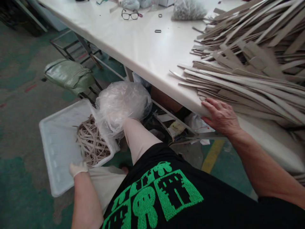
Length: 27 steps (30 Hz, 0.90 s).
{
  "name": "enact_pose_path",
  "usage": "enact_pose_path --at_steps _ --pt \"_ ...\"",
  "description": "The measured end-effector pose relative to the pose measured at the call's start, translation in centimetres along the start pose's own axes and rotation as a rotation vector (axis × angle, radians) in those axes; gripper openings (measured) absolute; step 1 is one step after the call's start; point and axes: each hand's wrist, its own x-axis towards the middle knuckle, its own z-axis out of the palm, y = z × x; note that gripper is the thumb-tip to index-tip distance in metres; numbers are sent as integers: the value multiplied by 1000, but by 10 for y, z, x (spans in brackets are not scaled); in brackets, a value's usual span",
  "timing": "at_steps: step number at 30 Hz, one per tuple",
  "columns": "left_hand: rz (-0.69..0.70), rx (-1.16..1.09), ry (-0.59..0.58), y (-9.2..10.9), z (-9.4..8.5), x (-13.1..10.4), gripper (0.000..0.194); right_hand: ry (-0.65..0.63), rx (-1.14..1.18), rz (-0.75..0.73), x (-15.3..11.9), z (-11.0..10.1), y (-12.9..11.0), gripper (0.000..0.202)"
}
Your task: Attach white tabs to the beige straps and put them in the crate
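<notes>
Head camera looks steeply down (table (171, 47) alongside).

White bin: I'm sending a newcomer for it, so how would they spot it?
Start at the long white table and look down past its edge to the bulging plastic bag. Next to that bag, at the left hand, is the open bin: unlike its neighbours, it is straight-sided and holds tangled thin strips.
</notes>
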Motion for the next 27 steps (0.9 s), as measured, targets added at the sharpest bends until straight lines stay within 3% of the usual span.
enact_pose_path --at_steps 1,3,4,6,8,12,17,21,27 --pt "-70 100 211 3 -3 1 57 -14 16 -1 0 -1 2 57" --pt "-179 278 616 10 -5 6 60 -31 48 -6 -1 -1 6 58" --pt "-208 324 752 14 -4 10 66 -25 63 -5 -1 0 7 59" --pt "-234 369 904 23 2 25 70 4 88 -5 -2 4 9 61" --pt "-223 375 927 33 12 46 72 41 104 -2 -3 9 8 64" --pt "-158 370 866 42 40 95 69 80 109 0 -4 11 3 64" --pt "-170 475 840 24 69 136 55 77 99 -8 -3 11 2 65" --pt "-249 709 835 -4 81 139 52 61 116 -6 -3 12 3 66" --pt "-388 1059 731 -39 84 105 62 36 134 5 -3 9 2 72"
